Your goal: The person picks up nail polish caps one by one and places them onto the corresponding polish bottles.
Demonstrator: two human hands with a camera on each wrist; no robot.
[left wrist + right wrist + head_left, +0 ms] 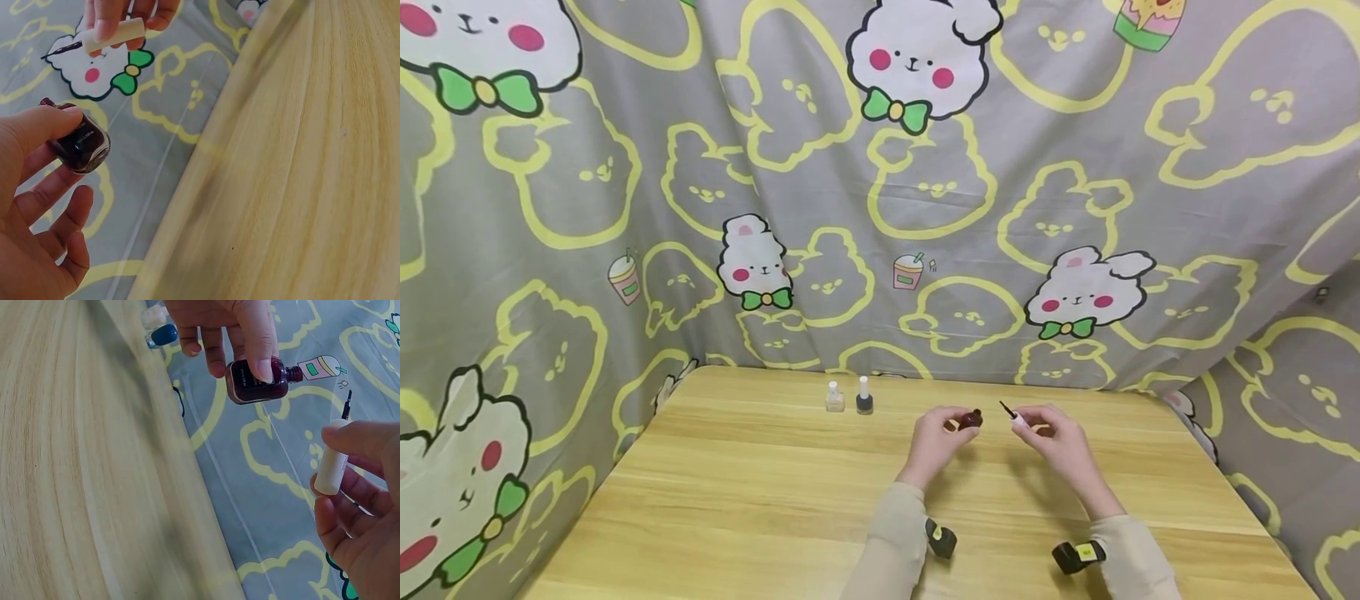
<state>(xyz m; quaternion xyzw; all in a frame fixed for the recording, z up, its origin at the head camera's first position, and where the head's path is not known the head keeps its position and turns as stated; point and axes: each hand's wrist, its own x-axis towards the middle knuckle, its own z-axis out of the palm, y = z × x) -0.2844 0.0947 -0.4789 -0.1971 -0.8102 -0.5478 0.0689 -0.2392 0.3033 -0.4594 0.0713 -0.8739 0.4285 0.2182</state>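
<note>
Over the right half of the table my left hand (936,442) pinches a dark red nail polish bottle (256,381) between thumb and fingers. The bottle's threaded neck is uncapped. In the left wrist view the bottle (81,144) shows its dark label and clear glass base. Just to its right, my right hand (1060,437) holds the white brush cap (332,459) by its sides. A thin dark brush (348,405) sticks out of the cap, apart from the bottle's mouth. In the left wrist view the cap (115,34) lies nearly level, brush pointing left.
Two more polish bottles stand near the table's back edge, left of my hands: a clear bottle (834,398) and a dark bottle (864,397) with a white cap. The wooden table (737,483) meets a grey patterned curtain (850,192) behind.
</note>
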